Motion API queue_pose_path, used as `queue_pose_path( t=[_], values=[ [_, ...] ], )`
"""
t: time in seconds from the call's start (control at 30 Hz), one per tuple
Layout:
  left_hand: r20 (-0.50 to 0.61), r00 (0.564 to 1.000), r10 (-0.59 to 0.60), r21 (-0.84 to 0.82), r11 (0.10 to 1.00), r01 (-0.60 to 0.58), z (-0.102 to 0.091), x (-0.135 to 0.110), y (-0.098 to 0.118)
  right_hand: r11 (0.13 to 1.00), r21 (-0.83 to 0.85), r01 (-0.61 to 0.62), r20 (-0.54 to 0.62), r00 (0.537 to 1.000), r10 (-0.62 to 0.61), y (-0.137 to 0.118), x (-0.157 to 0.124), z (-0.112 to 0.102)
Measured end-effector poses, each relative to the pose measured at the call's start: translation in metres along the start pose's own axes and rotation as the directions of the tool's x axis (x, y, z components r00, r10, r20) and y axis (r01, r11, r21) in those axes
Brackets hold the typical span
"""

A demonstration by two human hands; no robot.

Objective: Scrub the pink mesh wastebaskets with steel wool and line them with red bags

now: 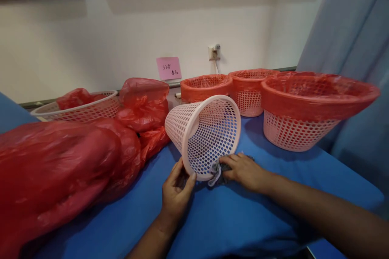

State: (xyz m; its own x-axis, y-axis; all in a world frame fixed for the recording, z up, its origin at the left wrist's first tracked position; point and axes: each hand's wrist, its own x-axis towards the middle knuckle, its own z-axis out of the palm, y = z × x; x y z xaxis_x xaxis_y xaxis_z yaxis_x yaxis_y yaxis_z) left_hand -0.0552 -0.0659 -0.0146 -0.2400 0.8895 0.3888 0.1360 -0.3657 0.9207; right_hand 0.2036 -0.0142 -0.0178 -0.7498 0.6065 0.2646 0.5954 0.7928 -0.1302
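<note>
A pale pink perforated plastic wastebasket (pixel 185 129) lies tilted on its side, its round mouth facing me, on the blue-covered table (pixel 212 218). My left hand (pixel 176 194) grips the lower left of its rim between thumb and fingers. Against the lower right of the rim, my right hand (pixel 243 170) presses a crumpled grey cloth (pixel 217 172), its fingers closed around it. Part of the cloth is hidden under the right hand. The inside of the wastebasket shows no liner.
Red bags (pixel 60 162) are heaped on the left, before a wide white basket (pixel 103 105). Red-lined baskets stand behind and right: a small one (pixel 206 89), another (pixel 249 101) and a larger one (pixel 298 129). A pink note (pixel 169 68) and a socket (pixel 214 53) are on the wall.
</note>
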Motion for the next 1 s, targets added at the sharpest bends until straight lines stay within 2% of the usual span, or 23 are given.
queue_pose_path(
  t=[0.1, 0.17, 0.2, 0.27, 0.3, 0.33, 0.37, 0.47, 0.6, 0.63, 0.7, 0.77, 0.8, 0.9, 1.0],
  values=[
    [-0.030, 0.999, -0.018, -0.021, 1.000, 0.017, 0.003, 0.001, -0.001, 0.982, -0.004, -0.191, 0.005, 0.982, 0.191, 0.036, -0.003, -0.007],
    [-0.033, 0.999, -0.020, -0.019, 1.000, 0.020, 0.003, 0.002, -0.002, 0.926, 0.053, -0.375, -0.062, 0.924, 0.378, 0.059, -0.004, -0.007],
    [-0.027, 0.999, -0.021, -0.018, 1.000, 0.020, 0.002, 0.003, -0.002, 0.867, 0.139, -0.478, -0.114, 0.862, 0.493, 0.070, -0.005, -0.006],
    [-0.019, 1.000, -0.019, -0.018, 1.000, 0.019, 0.001, 0.004, -0.001, 0.707, 0.358, -0.610, -0.185, 0.696, 0.694, 0.088, -0.002, -0.002],
    [-0.016, 1.000, -0.017, -0.017, 1.000, 0.017, 0.001, 0.004, 0.000, 0.632, 0.451, -0.630, -0.194, 0.622, 0.759, 0.095, 0.001, -0.001],
    [-0.013, 1.000, -0.016, -0.016, 1.000, 0.016, 0.000, 0.005, 0.001, 0.581, 0.518, -0.628, -0.197, 0.573, 0.796, 0.101, 0.006, -0.001],
    [-0.010, 1.000, -0.016, -0.013, 1.000, 0.016, -0.001, 0.005, 0.002, 0.557, 0.559, -0.615, -0.200, 0.552, 0.810, 0.106, 0.013, -0.002],
    [-0.004, 1.000, -0.007, 0.015, 1.000, 0.007, -0.004, 0.007, 0.002, 0.540, 0.650, -0.534, -0.238, 0.531, 0.813, 0.118, 0.038, -0.016],
    [0.052, 0.997, 0.051, 0.097, 0.994, -0.056, -0.007, 0.007, 0.000, 0.570, 0.705, -0.422, -0.366, 0.473, 0.802, 0.125, 0.073, -0.058],
    [0.070, 0.995, 0.072, 0.113, 0.990, -0.079, -0.007, 0.007, 0.001, 0.615, 0.687, -0.387, -0.427, 0.470, 0.772, 0.122, 0.080, -0.071],
    [0.097, 0.990, 0.105, 0.132, 0.984, -0.118, -0.007, 0.007, 0.003, 0.766, 0.575, -0.286, -0.585, 0.510, 0.630, 0.107, 0.092, -0.097],
    [0.110, 0.987, 0.118, 0.145, 0.980, -0.134, -0.007, 0.007, 0.005, 0.921, 0.369, -0.125, -0.715, 0.596, 0.367, 0.079, 0.100, -0.118],
    [0.112, 0.986, 0.121, 0.150, 0.979, -0.137, -0.007, 0.007, 0.006, 0.963, 0.269, -0.032, -0.742, 0.630, 0.228, 0.061, 0.102, -0.125],
    [0.114, 0.986, 0.122, 0.167, 0.976, -0.140, -0.010, 0.007, 0.004, 0.973, 0.029, 0.229, -0.668, 0.729, -0.152, 0.001, 0.101, -0.127],
    [0.055, 0.992, 0.116, 0.172, 0.977, -0.124, -0.015, 0.007, -0.003, 0.881, -0.139, 0.452, -0.458, 0.759, -0.462, -0.052, 0.093, -0.103]
  ],
)
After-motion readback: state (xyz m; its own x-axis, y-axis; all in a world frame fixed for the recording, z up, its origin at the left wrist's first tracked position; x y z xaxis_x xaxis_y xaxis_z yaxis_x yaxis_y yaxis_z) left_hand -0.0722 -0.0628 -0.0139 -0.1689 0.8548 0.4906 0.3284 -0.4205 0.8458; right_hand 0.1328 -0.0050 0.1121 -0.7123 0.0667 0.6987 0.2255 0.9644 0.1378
